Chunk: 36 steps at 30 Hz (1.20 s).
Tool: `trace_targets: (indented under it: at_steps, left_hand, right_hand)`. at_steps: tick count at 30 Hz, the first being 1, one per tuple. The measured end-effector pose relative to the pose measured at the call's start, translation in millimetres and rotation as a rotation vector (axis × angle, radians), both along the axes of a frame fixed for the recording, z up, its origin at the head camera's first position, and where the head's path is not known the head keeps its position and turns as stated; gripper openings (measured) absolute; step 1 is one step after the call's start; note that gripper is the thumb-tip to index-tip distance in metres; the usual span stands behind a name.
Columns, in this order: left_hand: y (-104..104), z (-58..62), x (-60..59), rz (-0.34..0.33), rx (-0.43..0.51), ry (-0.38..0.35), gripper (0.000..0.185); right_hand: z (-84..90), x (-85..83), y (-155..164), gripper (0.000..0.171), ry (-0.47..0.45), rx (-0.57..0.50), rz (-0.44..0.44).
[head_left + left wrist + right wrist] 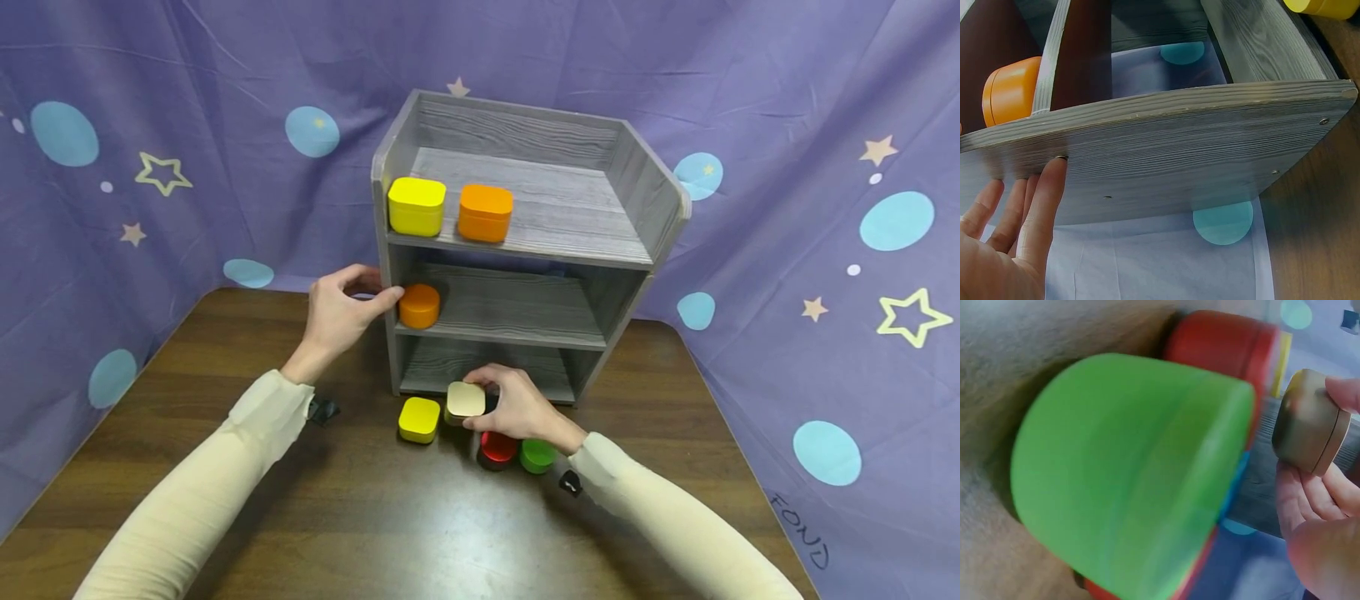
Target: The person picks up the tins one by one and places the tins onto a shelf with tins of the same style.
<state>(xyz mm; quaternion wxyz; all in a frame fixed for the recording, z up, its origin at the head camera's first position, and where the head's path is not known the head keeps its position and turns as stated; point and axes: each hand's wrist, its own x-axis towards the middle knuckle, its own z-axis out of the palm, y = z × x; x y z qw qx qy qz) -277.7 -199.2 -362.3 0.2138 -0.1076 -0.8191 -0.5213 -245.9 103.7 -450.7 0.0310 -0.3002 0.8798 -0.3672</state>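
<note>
Head view: right hand pinches the beige tin before the shelf's lowest level; left hand, fingers relaxed, steadies the side panel beside the orange tin. Left wrist: straight fingers rest on the panel. Right wrist: the beige tin sits between fingertips; lift it level, clear of the green tin.

Grey wood-grain shelf on a dark brown bench; top tier — a yellow tin and an orange tin; middle tier, an orange round tin; below — yellow, beige, red, green tins; purple backdrop, blue dots, pale stars; cream sleeves.
</note>
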Motion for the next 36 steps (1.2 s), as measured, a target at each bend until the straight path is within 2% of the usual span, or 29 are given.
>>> trace_targets:
  at_steps: [11,16,23,36]
  left_hand:
    - [0.5,1.7,-0.3,-0.008,0.015,0.012,0.032]
    - [0.2,1.9,-1.2,-0.009,0.011,0.017,0.032]
    - [-0.1,-0.3,-1.3,-0.014,-0.001,0.016,0.032]
    - [0.0,-1.4,-0.4,-0.01,0.014,0.017,0.032]
  right_hand:
    - [36.1,10.8,8.5,0.053,0.021,-0.048,0.044]
    - [58.0,16.0,14.0,0.054,0.072,-0.05,0.054]
    - [93.7,21.4,25.6,0.055,0.143,-0.056,0.073]
    - [172.5,25.1,52.4,0.055,0.173,-0.162,0.071]
